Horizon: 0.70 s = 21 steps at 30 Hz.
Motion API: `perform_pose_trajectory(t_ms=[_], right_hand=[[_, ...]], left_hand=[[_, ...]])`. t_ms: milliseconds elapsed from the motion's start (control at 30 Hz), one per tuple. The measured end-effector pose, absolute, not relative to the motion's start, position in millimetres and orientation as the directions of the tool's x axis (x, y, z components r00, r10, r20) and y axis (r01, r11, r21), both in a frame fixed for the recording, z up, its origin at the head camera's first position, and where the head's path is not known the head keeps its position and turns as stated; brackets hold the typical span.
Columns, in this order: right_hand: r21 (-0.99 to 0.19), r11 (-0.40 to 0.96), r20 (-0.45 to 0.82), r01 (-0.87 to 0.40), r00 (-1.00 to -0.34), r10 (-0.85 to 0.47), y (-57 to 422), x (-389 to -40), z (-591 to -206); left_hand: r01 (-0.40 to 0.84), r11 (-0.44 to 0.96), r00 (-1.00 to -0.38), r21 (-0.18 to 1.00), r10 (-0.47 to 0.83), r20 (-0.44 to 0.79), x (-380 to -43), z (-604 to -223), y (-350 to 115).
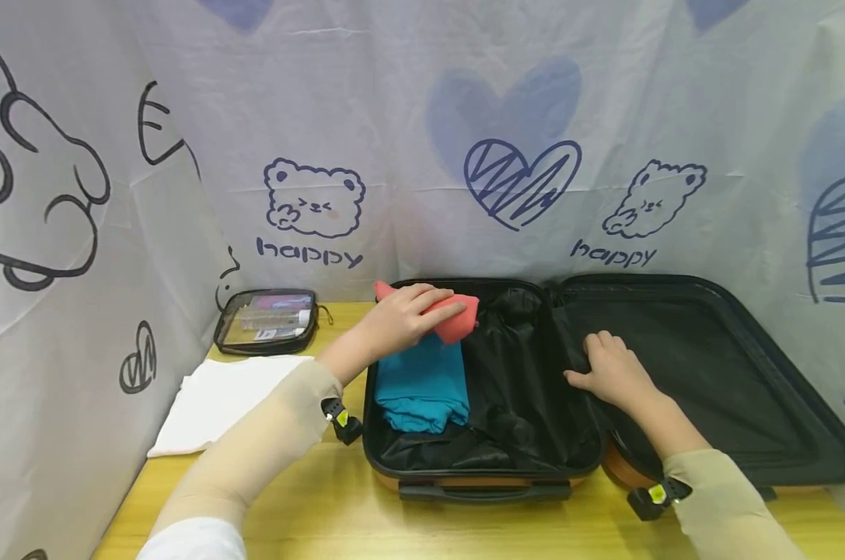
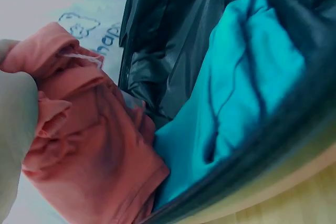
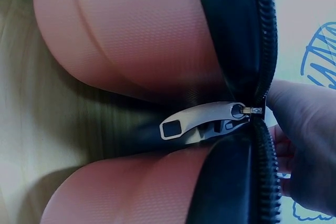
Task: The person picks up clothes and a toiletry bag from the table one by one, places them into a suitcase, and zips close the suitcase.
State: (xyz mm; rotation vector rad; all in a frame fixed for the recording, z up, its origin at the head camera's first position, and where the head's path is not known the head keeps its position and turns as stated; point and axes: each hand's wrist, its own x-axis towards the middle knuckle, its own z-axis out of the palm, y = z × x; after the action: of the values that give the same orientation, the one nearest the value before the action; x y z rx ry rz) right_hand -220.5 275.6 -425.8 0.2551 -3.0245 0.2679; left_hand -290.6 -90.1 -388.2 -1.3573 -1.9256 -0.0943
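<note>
My left hand (image 1: 411, 311) holds a folded coral-coloured cloth garment (image 1: 457, 319) over the back left of an open suitcase (image 1: 485, 472). In the left wrist view the coral garment (image 2: 100, 145) hangs in loose folds beside a teal folded garment (image 2: 252, 61). That teal garment (image 1: 422, 385) lies along the left side of the black-lined main half. My right hand (image 1: 614, 369) hovers by the inner edge of the suitcase lid (image 1: 702, 365), thumb out and fingers relaxed, holding nothing. The right wrist view shows a zipper pull (image 3: 202, 116) between the two halves, with the right hand (image 3: 310, 140) behind the zipper edge.
A clear pouch (image 1: 264, 321) with black trim, holding small bottles, stands at the table's back left. In front of it lies a white folded cloth (image 1: 219, 400), partly behind my left forearm. A printed white curtain (image 1: 408, 140) closes off the back and sides of the wooden table (image 1: 310, 505).
</note>
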Motion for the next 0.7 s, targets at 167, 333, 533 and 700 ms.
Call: perform_pose_trajectory(t_ms=[167, 333, 533, 700], right_hand=[[-0.175, 0.969, 0.111, -0.175, -0.981, -0.157, 277, -221, -427], [-0.181, 0.97, 0.1, -0.164, -0.984, -0.147, 276, -222, -429], [-0.188, 0.969, 0.101, -0.16, -0.985, -0.143, 277, -222, -429], [-0.186, 0.969, 0.099, -0.159, -0.985, -0.143, 276, -222, -430]], left_hand=[[0.83, 0.466, -0.234, -0.306, 0.789, 0.568, -276, -390, -90], [0.825, 0.467, -0.265, -0.318, 0.817, 0.513, -260, -398, -91], [0.851, 0.411, -0.232, -0.326, 0.853, 0.468, -250, -410, -87], [0.876, 0.339, -0.157, -0.344, 0.873, 0.463, -247, -415, -85]])
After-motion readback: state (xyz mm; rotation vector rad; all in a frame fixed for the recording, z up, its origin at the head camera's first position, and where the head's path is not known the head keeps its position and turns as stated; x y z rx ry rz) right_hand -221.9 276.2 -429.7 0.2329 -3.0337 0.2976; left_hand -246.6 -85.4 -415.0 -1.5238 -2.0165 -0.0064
